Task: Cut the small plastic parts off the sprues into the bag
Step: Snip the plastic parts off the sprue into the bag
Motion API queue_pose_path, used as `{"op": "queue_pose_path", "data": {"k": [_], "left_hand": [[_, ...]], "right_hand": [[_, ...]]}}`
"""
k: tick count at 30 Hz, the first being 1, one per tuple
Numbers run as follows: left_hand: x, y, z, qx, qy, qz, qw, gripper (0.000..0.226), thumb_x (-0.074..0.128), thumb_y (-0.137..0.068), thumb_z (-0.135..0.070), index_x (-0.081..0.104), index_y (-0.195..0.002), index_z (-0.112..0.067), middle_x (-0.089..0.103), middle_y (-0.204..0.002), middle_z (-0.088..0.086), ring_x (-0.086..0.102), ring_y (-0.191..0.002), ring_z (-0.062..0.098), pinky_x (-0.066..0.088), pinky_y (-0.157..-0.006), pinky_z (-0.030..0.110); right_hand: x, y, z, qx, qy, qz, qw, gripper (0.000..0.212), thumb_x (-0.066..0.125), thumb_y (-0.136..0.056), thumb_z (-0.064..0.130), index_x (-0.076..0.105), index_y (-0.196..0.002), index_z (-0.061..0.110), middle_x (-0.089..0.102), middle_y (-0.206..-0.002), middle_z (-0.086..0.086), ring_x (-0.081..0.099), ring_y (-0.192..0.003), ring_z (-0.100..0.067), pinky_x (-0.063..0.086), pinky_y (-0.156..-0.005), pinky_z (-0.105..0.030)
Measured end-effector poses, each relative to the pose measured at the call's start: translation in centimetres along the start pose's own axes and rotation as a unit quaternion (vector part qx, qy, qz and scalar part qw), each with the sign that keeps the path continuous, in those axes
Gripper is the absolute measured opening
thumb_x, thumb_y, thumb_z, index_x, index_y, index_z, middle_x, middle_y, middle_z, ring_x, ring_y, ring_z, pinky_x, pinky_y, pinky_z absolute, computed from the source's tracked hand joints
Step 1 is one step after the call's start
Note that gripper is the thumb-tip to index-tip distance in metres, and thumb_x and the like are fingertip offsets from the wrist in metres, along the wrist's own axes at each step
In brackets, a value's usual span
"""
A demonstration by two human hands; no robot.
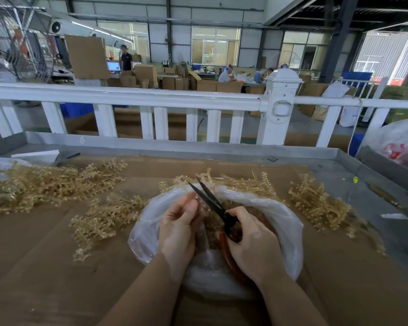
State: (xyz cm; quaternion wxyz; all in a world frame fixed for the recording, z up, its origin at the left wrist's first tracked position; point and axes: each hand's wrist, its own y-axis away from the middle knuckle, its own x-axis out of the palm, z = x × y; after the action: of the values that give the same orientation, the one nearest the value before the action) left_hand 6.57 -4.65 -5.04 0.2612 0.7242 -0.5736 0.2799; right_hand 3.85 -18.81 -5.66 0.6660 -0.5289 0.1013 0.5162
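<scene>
Cardboard-covered table (57,267), sprue (199,182) between scissors (212,201) blades, beyond left-hand fingers (189,208).

A factory packing hall is stretching out beyond a white railing (151,97): stacked brown cardboard cartons (172,82), workers sitting at distant tables (225,75), a large wire-caged industrial fan (17,43), and steel roof beams (339,31). Heaps of tan plastic sprues (45,184) are lying on a cardboard-covered workbench (57,267).
</scene>
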Motion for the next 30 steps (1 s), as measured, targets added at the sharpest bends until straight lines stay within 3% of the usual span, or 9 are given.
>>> {"op": "queue_pose_path", "data": {"k": [3,12,22,25,30], "left_hand": [[-0.1,0.0,-0.5,-0.023,0.048,-0.014,0.998,0.023,0.052,-0.09,0.005,0.065,-0.106,-0.006,0.073,-0.085,0.007,0.071,-0.073,0.011,0.057,-0.062,0.019],[0.0,0.0,-1.0,-0.031,0.102,0.0,0.994,0.022,0.043,-0.093,0.007,0.06,-0.104,-0.002,0.067,-0.091,0.011,0.069,-0.071,0.012,0.058,-0.065,0.021],[0.1,0.0,-1.1,-0.04,0.069,-0.013,0.997,0.021,0.042,-0.096,0.002,0.062,-0.102,-0.004,0.066,-0.091,0.009,0.064,-0.074,0.013,0.054,-0.059,0.016],[0.2,0.2,-1.0,-0.039,0.05,-0.017,0.998,0.022,0.041,-0.095,0.005,0.062,-0.098,-0.003,0.068,-0.084,0.007,0.065,-0.067,0.01,0.053,-0.055,0.015],[0.2,0.1,-1.2,-0.041,0.073,-0.022,0.996,0.022,0.042,-0.096,0.003,0.06,-0.108,-0.001,0.065,-0.094,0.01,0.064,-0.076,0.014,0.054,-0.058,0.017]], "right_hand": [[-0.1,0.0,0.1,-0.006,-0.001,0.02,1.0,0.035,0.076,-0.074,0.036,0.059,-0.104,0.028,0.066,-0.092,0.011,0.063,-0.086,-0.007,0.046,-0.071,-0.015],[-0.2,0.1,0.0,-0.023,-0.006,0.054,0.998,0.043,0.068,-0.075,0.051,0.055,-0.109,0.028,0.061,-0.098,0.011,0.056,-0.097,-0.01,0.046,-0.078,-0.021],[-0.3,0.1,0.2,-0.038,0.006,0.059,0.998,0.044,0.067,-0.074,0.052,0.057,-0.106,0.024,0.063,-0.097,0.008,0.059,-0.095,-0.012,0.045,-0.076,-0.019],[-0.3,0.1,0.2,-0.035,0.007,0.06,0.998,0.044,0.07,-0.074,0.049,0.057,-0.107,0.024,0.063,-0.098,0.008,0.059,-0.096,-0.012,0.044,-0.078,-0.019],[-0.4,0.2,0.1,-0.033,0.005,0.065,0.997,0.044,0.07,-0.075,0.049,0.056,-0.109,0.024,0.061,-0.1,0.008,0.057,-0.099,-0.013,0.047,-0.081,-0.023]]}}
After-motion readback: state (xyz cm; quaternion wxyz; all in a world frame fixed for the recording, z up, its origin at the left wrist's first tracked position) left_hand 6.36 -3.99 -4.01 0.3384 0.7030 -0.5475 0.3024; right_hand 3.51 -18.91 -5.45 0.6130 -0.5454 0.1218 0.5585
